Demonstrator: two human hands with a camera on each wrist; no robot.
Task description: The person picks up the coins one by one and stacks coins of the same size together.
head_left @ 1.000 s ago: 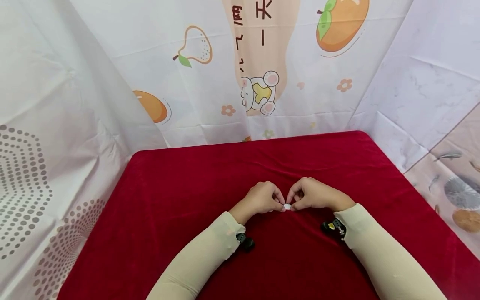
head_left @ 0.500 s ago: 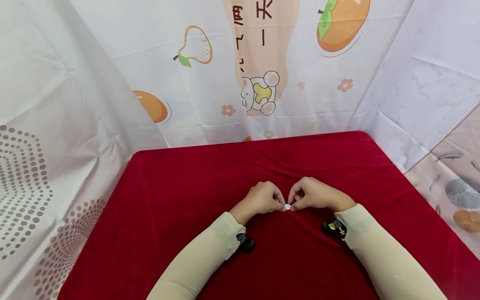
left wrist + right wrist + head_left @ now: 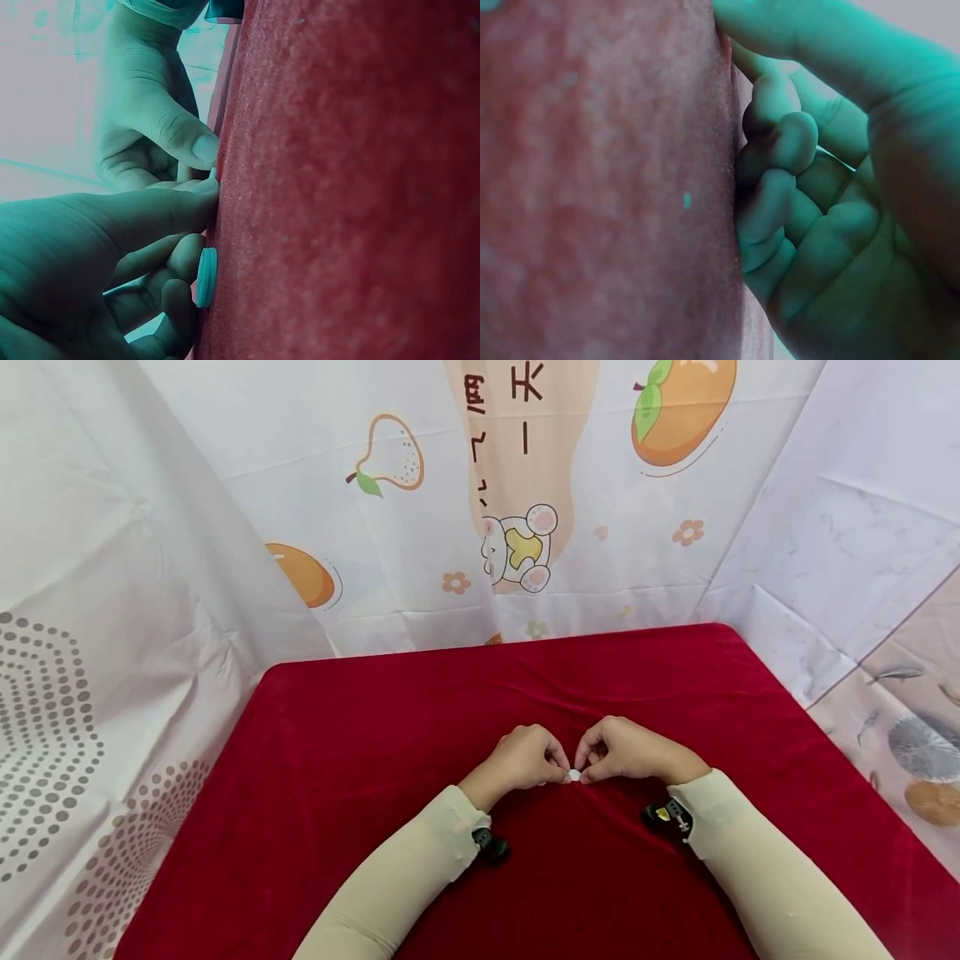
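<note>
A small white round piece (image 3: 574, 775) lies on the red cloth between the fingertips of both hands. My left hand (image 3: 528, 757) pinches its left side with thumb and index finger. From the other side my right hand (image 3: 626, 750) pinches its right side. In the left wrist view only a sliver of the white piece (image 3: 213, 173) shows between the two thumbs. A second disc (image 3: 206, 277), pale with a grooved edge, stands out beside the curled lower fingers of my left hand. In the right wrist view, the right fingers (image 3: 780, 142) curl close to the cloth, the pinch itself mostly out of frame.
A red velvety cloth (image 3: 390, 718) with shallow wrinkles covers the table. Printed white curtains (image 3: 420, 543) hang behind it and along both sides. Dark wrist cameras (image 3: 491, 845) sit beneath the pale sleeves (image 3: 405, 877).
Both hands hold nearly the same pose around the white piece. The head view shifts very slightly.
</note>
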